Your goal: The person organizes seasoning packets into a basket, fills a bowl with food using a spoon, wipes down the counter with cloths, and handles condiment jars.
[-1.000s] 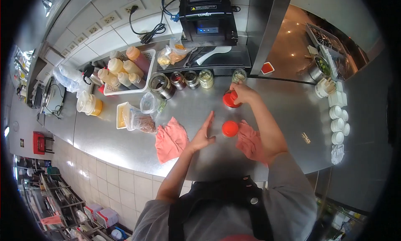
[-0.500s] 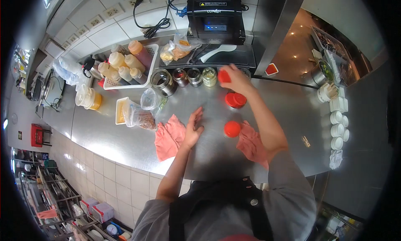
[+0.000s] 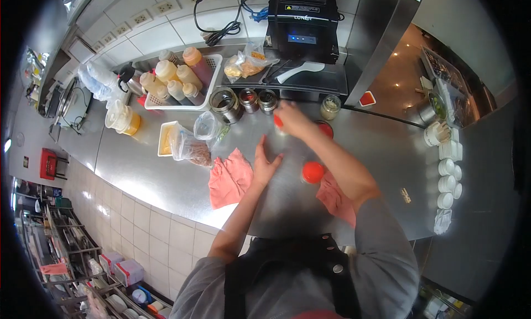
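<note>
My right hand (image 3: 293, 121) is closed around a red lid (image 3: 278, 121), with a bit of glass showing beneath it; my fingers hide most of it. Just right of that wrist, another red-topped jar (image 3: 325, 129) is partly covered by my arm. My left hand (image 3: 267, 165) holds nothing, its fingers apart over the steel counter (image 3: 282, 200), beside a pink cloth (image 3: 232, 178). Between my forearms stands a red-lidded jar (image 3: 313, 172), next to a second pink cloth (image 3: 336, 198). Uncapped glass jars (image 3: 249, 100) line the counter's back, and one with pale contents (image 3: 330, 107) stands right of my hand.
A white basket of squeeze bottles (image 3: 215, 78) stands at the back left. Nearer are a tub (image 3: 167, 139) and plastic bags (image 3: 193, 150). A black printer (image 3: 303, 26) sits behind a shelf holding a white spatula (image 3: 301, 70). Stacked white cups (image 3: 446, 183) line the right.
My right hand has moved left and toward me with the red lid. The pale jar it partly hid is uncovered, and the fourth jar in the row is no longer visible there.
</note>
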Motion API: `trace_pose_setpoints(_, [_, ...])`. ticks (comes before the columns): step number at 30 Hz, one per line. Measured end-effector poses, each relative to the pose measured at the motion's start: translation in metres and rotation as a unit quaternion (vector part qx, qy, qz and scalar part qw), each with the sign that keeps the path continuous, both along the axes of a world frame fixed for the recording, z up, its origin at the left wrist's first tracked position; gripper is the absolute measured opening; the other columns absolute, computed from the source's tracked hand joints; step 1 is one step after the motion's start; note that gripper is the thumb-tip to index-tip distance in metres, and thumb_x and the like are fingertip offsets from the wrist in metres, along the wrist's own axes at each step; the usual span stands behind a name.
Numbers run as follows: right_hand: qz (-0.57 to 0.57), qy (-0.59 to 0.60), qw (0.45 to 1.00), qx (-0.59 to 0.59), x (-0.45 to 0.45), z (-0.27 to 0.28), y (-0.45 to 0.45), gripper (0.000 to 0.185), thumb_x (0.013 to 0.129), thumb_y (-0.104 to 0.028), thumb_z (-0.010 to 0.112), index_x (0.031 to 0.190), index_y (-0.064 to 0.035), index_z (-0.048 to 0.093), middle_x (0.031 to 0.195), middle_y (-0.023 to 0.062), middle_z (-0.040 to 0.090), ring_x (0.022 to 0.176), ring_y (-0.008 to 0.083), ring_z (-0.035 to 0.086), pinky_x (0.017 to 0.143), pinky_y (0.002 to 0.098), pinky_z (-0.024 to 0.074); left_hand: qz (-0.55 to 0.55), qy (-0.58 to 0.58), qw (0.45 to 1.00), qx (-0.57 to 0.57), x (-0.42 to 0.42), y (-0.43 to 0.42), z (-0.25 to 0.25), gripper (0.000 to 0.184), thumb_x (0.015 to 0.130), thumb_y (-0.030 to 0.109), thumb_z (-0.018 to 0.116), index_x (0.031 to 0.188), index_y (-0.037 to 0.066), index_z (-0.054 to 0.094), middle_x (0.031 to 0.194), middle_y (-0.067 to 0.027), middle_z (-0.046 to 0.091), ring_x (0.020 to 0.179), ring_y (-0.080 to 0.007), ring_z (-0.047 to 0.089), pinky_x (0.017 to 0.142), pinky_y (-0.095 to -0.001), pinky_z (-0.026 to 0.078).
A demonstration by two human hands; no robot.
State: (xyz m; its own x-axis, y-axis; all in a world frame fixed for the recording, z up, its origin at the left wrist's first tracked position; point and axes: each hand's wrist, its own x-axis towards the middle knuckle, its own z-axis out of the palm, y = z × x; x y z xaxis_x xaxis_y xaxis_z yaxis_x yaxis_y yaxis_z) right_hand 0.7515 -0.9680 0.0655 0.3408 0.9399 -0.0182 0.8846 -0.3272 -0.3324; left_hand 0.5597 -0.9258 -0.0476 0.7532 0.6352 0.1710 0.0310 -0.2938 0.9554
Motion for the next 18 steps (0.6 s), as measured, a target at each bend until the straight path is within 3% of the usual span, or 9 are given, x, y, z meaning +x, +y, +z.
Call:
trace_pose_setpoints(1, [0.000, 0.003, 1.000, -0.014, -0.019, -0.001, -0.008, 0.046, 0.074, -0.016, 0.079, 0.116, -0.0024, 0.065, 0.131, 0.0254, 0.052, 0.120, 0.0480, 0.053, 0.097, 0.0499, 0.0517, 0.048, 0.003, 0.996, 0.076, 0.003, 0.000, -0.012, 0.096, 0.073, 0.015, 0.083, 0.152, 0.001, 0.030, 0.149, -0.0193, 0.043, 0.135, -0.0322, 0.045, 0.113, -0.0417, 0.036])
trace_pose_setpoints(4, [-0.021, 0.017, 1.000, 0.000, -0.075, 0.008, -0.030, 0.048, 0.071, -0.016, 0.081, 0.112, 0.0018, 0.064, 0.129, 0.0241, 0.054, 0.117, 0.0416, 0.057, 0.093, 0.0459, 0.0541, 0.050, 0.046, 0.989, 0.132, -0.004, -0.010, 0.006, 0.098, 0.067, 0.024, 0.088, 0.147, 0.002, 0.038, 0.142, -0.0207, 0.049, 0.129, -0.0364, 0.049, 0.107, -0.0433, 0.040])
trace_pose_setpoints(5, [-0.002, -0.029, 0.999, 0.017, -0.085, -0.006, -0.032, 0.047, 0.071, -0.016, 0.081, 0.111, 0.0008, 0.065, 0.127, 0.0236, 0.055, 0.115, 0.0406, 0.058, 0.094, 0.0451, 0.0537, 0.046, 0.045, 0.989, 0.130, -0.006, -0.011, 0.003, 0.098, 0.067, 0.024, 0.088, 0.147, 0.002, 0.038, 0.142, -0.0207, 0.049, 0.129, -0.0364, 0.049, 0.107, -0.0433, 0.040])
trace_pose_setpoints(7, [0.012, -0.075, 0.997, 0.034, -0.087, -0.015, -0.038, 0.046, 0.070, -0.017, 0.080, 0.111, -0.0002, 0.065, 0.125, 0.0230, 0.056, 0.113, 0.0396, 0.060, 0.095, 0.0443, 0.0533, 0.057, 0.074, 0.991, 0.101, -0.010, -0.009, -0.006, 0.084, 0.067, 0.026, 0.088, 0.137, 0.001, 0.049, 0.132, -0.0206, 0.057, 0.121, -0.0378, 0.054, 0.102, -0.0439, 0.044])
trace_pose_setpoints(9, [0.163, 0.057, 0.985, 0.015, -0.081, 0.005, -0.047, 0.043, 0.073, -0.017, 0.074, 0.110, 0.0025, 0.062, 0.133, 0.0244, 0.053, 0.116, 0.0444, 0.058, 0.093, 0.0468, 0.0529, 0.032, 0.053, 0.993, 0.105, -0.017, -0.008, 0.004, 0.079, 0.066, 0.026, 0.089, 0.132, 0.001, 0.053, 0.127, -0.0206, 0.060, 0.119, -0.0378, 0.056, 0.101, -0.0436, 0.045])
trace_pose_setpoints(13, [0.117, -0.009, 0.992, -0.053, -0.083, 0.047, -0.047, 0.037, 0.083, -0.027, 0.068, 0.107, 0.0014, 0.064, 0.126, 0.0235, 0.059, 0.111, 0.0407, 0.062, 0.086, 0.0454, 0.0550, 0.021, 0.041, 0.990, 0.130, -0.023, -0.011, 0.023, 0.073, 0.063, 0.029, 0.090, 0.123, 0.002, 0.059, 0.120, -0.0198, 0.064, 0.113, -0.0373, 0.060, 0.099, -0.0435, 0.047])
trace_pose_setpoints(15, [-0.024, 0.009, 0.984, -0.177, -0.083, 0.075, -0.038, 0.046, 0.092, -0.046, 0.059, 0.092, -0.0014, 0.071, 0.101, 0.0203, 0.070, 0.091, 0.0377, 0.069, 0.074, 0.0453, 0.0566, 0.025, 0.057, 0.989, 0.136, -0.026, -0.010, 0.017, 0.073, 0.063, 0.029, 0.090, 0.123, 0.002, 0.059, 0.120, -0.0194, 0.065, 0.113, -0.0373, 0.060, 0.099, -0.0436, 0.047])
trace_pose_setpoints(16, [-0.022, 0.008, 0.984, -0.177, -0.080, 0.075, -0.035, 0.046, 0.092, -0.046, 0.059, 0.092, -0.0014, 0.071, 0.101, 0.0203, 0.070, 0.091, 0.0377, 0.069, 0.074, 0.0453, 0.0566, 0.030, 0.071, 0.987, 0.139, -0.026, -0.008, 0.013, 0.073, 0.063, 0.030, 0.091, 0.122, 0.002, 0.059, 0.119, -0.0190, 0.065, 0.114, -0.0374, 0.060, 0.099, -0.0438, 0.046])
trace_pose_setpoints(18, [0.001, -0.057, 0.996, -0.063, -0.075, 0.060, -0.038, 0.067, 0.092, -0.064, 0.049, 0.077, -0.0045, 0.074, 0.077, 0.0150, 0.071, 0.075, 0.0357, 0.071, 0.065, 0.0454, 0.0561, 0.027, 0.084, 0.988, 0.128, -0.028, -0.011, 0.023, 0.074, 0.062, 0.030, 0.091, 0.122, 0.002, 0.059, 0.120, -0.0191, 0.065, 0.114, -0.0374, 0.059, 0.100, -0.0439, 0.046])
